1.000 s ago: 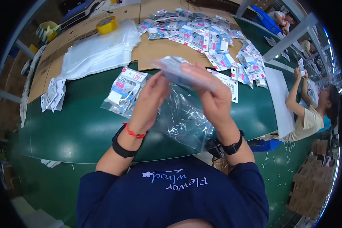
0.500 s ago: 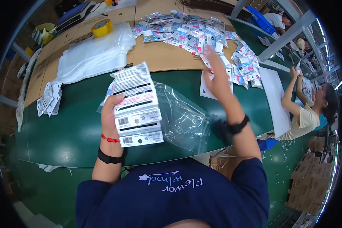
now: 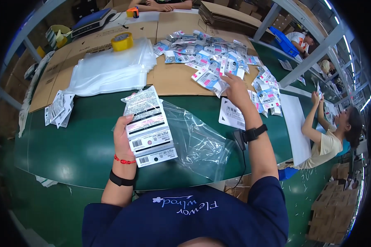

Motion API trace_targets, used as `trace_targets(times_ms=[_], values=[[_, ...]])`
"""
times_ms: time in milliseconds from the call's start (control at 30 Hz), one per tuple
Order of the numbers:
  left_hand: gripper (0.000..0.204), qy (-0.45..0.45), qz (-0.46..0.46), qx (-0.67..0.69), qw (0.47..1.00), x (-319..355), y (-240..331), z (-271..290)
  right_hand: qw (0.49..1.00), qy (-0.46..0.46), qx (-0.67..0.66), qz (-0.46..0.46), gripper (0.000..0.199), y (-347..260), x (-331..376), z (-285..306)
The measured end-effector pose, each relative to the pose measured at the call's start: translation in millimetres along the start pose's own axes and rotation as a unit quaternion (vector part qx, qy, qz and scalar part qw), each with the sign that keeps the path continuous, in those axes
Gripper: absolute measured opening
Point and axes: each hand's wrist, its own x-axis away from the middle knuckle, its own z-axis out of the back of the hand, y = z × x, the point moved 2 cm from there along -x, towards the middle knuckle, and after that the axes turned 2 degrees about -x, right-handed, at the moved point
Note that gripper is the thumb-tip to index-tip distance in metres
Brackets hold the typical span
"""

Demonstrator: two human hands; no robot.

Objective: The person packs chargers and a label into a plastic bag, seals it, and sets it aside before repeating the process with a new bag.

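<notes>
My left hand [image 3: 123, 138] is up over the green surface [image 3: 82, 144]. Its grip is pinching a fan of white cards [image 3: 149, 125] with black bars on them, thumb on one side and fingers behind. A clear bag [image 3: 198, 142] sits just to the right of the cards and seems to be held in the same grip, but I cannot see exactly where my fingers meet it. The bag hangs open and crinkly over the edge of the surface near my chest.

My right hand [image 3: 235, 86] is stretched far out. Its grip is closed on a small packet [image 3: 210, 80] with pink and blue on it, at the near edge of a big pile of packets [image 3: 218, 53]. The pile lies on brown cardboard [image 3: 173, 78]. A white label sheet [image 3: 231, 115] lies flat on the green just under my right arm.

To the left, a stack of clear bags [image 3: 107, 70] rests on the cardboard, with a yellow tape roll [image 3: 122, 41] on top of it at the back. A few more cards [image 3: 57, 109] lie near the left edge.

Another person [image 3: 329, 136] sits on the right, arms raised.
</notes>
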Motion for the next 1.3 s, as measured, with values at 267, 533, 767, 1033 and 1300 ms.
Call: trace_targets(times_ms=[267,533,767,1033,1300], values=[[0.053,-0.018,-0.005,0.011,1.000,-4,3,1,0.985,-0.144,0.081,0.050,0.050,-31,-17,-2],[0.051,-0.049,-0.009,0.025,0.998,-3,2,-5,0.995,-0.061,-0.033,0.077,0.050,-15,0,-18],[0.045,-0.042,-0.028,-0.014,0.999,-9,-2,-7,0.940,0.064,-0.335,-0.022,0.045,-104,26,42],[0.047,-0.055,-0.061,-0.015,0.996,-11,-23,-35,0.975,0.039,-0.074,0.208,0.070,-223,81,67],[0.054,-0.021,-0.075,-0.121,0.990,-6,-20,-41,0.963,-0.049,-0.099,0.245,0.066,-220,95,50]])
